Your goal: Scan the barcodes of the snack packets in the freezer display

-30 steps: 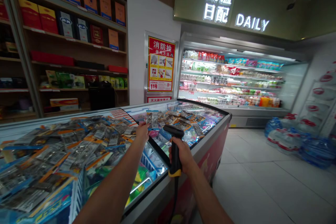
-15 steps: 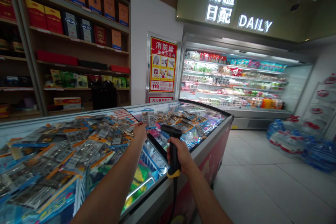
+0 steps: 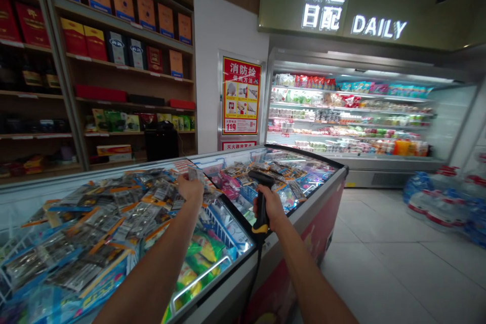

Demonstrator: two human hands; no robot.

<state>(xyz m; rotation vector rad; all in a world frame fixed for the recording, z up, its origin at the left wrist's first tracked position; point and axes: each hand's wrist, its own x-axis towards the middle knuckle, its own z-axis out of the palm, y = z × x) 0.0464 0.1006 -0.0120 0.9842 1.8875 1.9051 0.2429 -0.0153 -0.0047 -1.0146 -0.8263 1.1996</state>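
My right hand is wrapped round the grip of a black and yellow barcode scanner, held upright with its cable hanging down. My left hand pinches a small flat packet, partly hidden by the fingers and blurred. Below the left hand, many similar packets with orange and blue edges form a pile on the near part of the chest freezer. Green and yellow bags lie in a wire basket inside it, left of the scanner.
More packets lie on the freezer's far section. Shelves with boxes stand on the left, beside a wall poster. A lit open fridge stands at the back. Bundled water bottles sit on the tiled floor at right.
My left hand has drawn left with the packet, which has turned so that its printed face no longer shows. The scanner stays in my right hand. The view has swung slightly left.
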